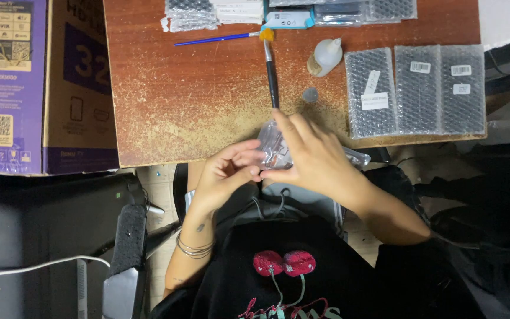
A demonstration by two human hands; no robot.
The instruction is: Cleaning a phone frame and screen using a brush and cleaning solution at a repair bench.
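Observation:
Both of my hands meet at the near edge of a worn reddish wooden table (196, 88). My left hand (225, 171) pinches the left side of a small clear plastic packet (274, 146) with a small part inside. My right hand (314, 156) covers and grips the packet from the right. The packet's far corner shows above my fingers. A black-handled brush (271, 71) with an orange tip lies just beyond the hands, pointing away from me.
Three bubble-wrapped flat packs (414, 88) lie at the table's right. A small white squeeze bottle (326, 56), a blue pen (213, 40) and more wrapped packs (191, 15) sit at the far edge. A large purple cardboard box (36, 82) stands left.

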